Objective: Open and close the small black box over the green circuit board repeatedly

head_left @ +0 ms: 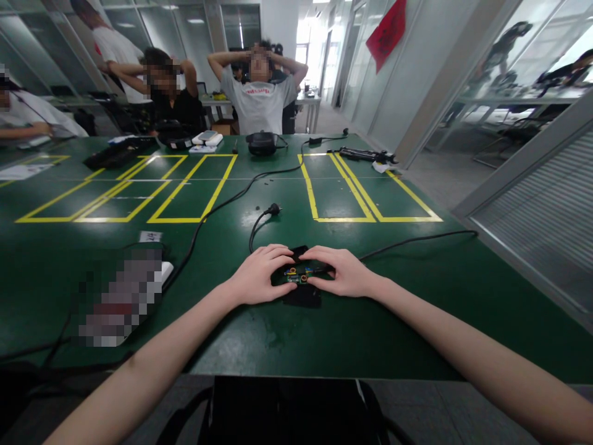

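Note:
A small green circuit board [293,279] with copper coils and some blue parts lies between my hands near the middle of the table. Black casing pieces [302,298] show below and above it. My left hand [264,274] curves round the board's left side, thumb at its lower edge and fingers over the top. From the right, my right hand [341,272] grips the other side with thumb and fingertips. A black cable [389,248] runs off to the right from beside my right hand. Another cable ends in a black plug [274,209] beyond my left hand.
The green table [241,346] bears yellow tape outlines. A pixelated device [125,296] lies at the left with cables beside it. Black cases, a dark headset-like object [262,143] and a folded black stand [365,154] line the far edge. Several people are beyond the table.

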Tool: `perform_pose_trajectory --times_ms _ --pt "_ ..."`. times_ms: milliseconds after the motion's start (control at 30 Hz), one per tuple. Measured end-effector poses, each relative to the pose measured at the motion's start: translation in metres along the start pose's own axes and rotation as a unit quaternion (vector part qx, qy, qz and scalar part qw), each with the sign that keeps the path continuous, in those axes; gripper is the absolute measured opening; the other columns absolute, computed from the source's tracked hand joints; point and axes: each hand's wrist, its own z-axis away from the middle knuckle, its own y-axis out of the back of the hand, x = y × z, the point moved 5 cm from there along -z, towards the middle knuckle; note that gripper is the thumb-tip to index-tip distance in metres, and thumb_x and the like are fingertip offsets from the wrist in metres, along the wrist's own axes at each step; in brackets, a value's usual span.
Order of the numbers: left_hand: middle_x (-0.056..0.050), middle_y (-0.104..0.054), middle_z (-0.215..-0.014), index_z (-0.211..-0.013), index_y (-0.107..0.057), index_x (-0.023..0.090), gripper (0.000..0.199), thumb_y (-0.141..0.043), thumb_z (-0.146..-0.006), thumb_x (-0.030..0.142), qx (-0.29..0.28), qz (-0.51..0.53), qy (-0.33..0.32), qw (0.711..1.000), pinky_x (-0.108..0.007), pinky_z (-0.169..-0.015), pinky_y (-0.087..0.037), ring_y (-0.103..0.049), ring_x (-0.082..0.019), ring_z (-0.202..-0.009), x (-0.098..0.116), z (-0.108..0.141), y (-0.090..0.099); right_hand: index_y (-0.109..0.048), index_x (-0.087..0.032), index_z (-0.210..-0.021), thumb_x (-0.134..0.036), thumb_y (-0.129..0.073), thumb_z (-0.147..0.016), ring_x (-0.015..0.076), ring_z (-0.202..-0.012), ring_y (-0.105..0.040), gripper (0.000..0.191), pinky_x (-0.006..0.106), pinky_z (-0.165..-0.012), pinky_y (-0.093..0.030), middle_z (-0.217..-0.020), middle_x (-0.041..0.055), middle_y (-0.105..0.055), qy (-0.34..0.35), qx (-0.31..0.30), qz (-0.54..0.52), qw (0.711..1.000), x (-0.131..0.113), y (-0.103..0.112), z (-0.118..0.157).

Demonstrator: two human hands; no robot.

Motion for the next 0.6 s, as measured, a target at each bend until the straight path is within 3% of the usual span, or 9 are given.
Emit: perform_pose_trajectory --times_ms 200,367,467,600 --pt "-0.012 -0.069 -0.133 -0.115 -0.069 0.02 0.029 -0.07 -0.089 0.032 0.014 0.005 0.009 1.0 -0.052 -0.114 -0.046 -0.057 -0.031 -0.135 -0.006 -0.001 -0.001 -0.07 -0.025 -0.121 -0.023 -0.058 -0.097 0.0234 -0.109 -0.072 0.027 0.04 -0.096 -0.059 -0.119 0.0086 -0.074 0.004 0.005 0.027 1.0 0.007 0.0 -0.002" --pt "-0.011 -0.069 -0.135 -0.115 -0.069 0.022 0.025 -0.068 -0.092 0.031 0.029 0.003 0.005 1.0 -0.054 -0.114 -0.045 -0.055 -0.031 -0.136 -0.009 -0.003 0.0 -0.074 -0.025 -0.109 -0.018 -0.059 -0.096 0.0237 -0.101 -0.071 0.021 0.043 -0.092 -0.059 -0.107 0.0085 -0.075 0.007 0.035 0.011 0.999 0.008 -0.005 -0.007" --pt "-0.012 -0.067 -0.132 -0.119 -0.067 0.022 0.03 -0.069 -0.091 0.033 0.054 0.016 0.011 0.998 -0.049 -0.109 -0.05 -0.058 -0.029 -0.129 -0.009 -0.002 0.004 -0.075 -0.025 -0.1 -0.016 -0.062 -0.093 0.0237 -0.096 -0.071 0.017 0.042 -0.088 -0.06 -0.101 0.0074 -0.075 -0.012 0.063 0.026 0.998 0.011 -0.008 -0.008" --pt "-0.01 -0.066 -0.117 -0.107 -0.067 0.02 0.021 -0.067 -0.091 0.034 0.082 0.034 0.05 0.995 -0.041 -0.097 -0.055 -0.064 -0.025 -0.112 -0.016 0.0 0.012 -0.075 -0.024 -0.097 -0.016 -0.062 -0.093 0.0242 -0.093 -0.071 0.015 0.04 -0.083 -0.06 -0.1 0.0079 -0.074 -0.027 0.081 0.063 0.994 0.012 -0.012 -0.007"
